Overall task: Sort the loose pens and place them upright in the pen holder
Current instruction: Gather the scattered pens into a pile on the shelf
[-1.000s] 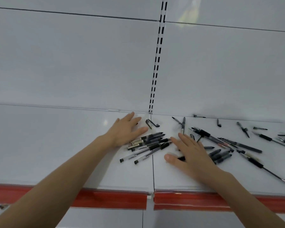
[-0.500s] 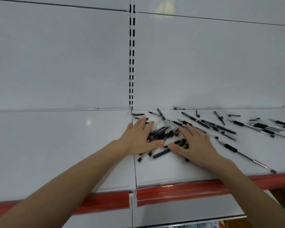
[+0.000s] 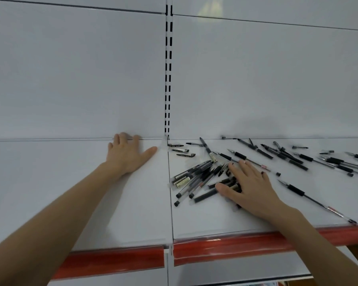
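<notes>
Several black and clear pens lie in a loose bunch [image 3: 196, 177] on the white shelf [image 3: 132, 213], just right of the seam between the two shelf boards. My right hand [image 3: 250, 186] lies flat with spread fingers on the right side of this bunch. My left hand [image 3: 127, 153] rests flat and open on the bare left board, its fingertips at the back wall, apart from the pens. More pens [image 3: 287, 156] are scattered toward the right. No pen holder is in view.
A slotted upright strip [image 3: 168, 79] runs up the white back panel above the seam. Three pen caps [image 3: 181, 150] lie near the back by the seam. A red strip [image 3: 225, 246] lines the shelf's front edge. One long pen [image 3: 316, 201] lies near the front right.
My left hand has left the pen bunch and moved back and left to the wall. My right hand stays on the pens, which have spread slightly. The view has shifted.
</notes>
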